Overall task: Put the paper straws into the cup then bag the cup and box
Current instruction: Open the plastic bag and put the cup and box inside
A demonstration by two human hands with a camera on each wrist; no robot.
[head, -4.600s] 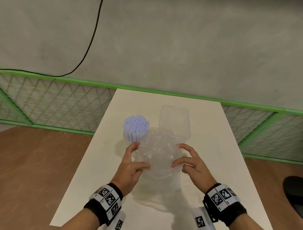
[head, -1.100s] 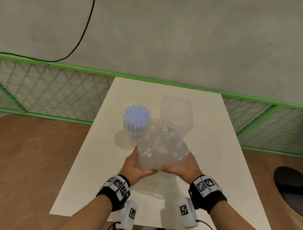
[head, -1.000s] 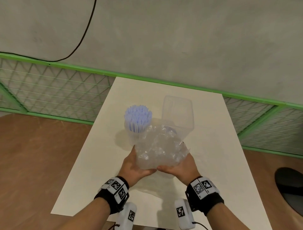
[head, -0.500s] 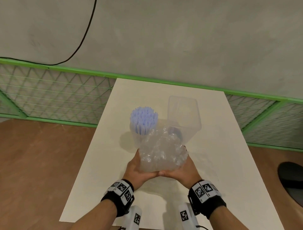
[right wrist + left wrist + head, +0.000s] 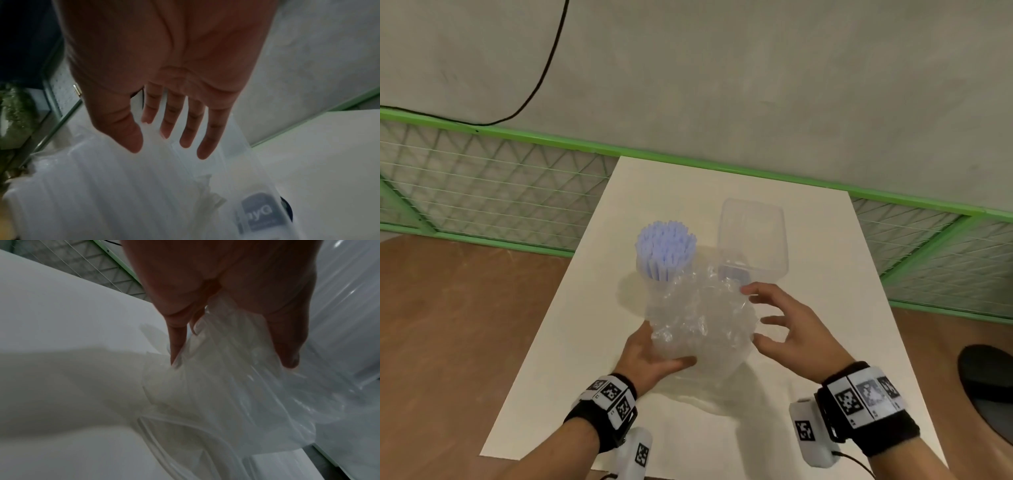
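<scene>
Clear bag held up crumpled over table centre, mouth not yet opened. L hand at 7 o'clock of bag, pinching film between thumb and fingers. R hand at 3 o'clock, released, fingers spread, just beside film. Cup w/ straws at 11 o'clock of bag, upright; box at 1 o'clock.

Risks, judged: thin film may cling shut, so mouth hard to find. Bag swung fwd could brush straw tops, tip cup. One-handed hold may slip.
</scene>
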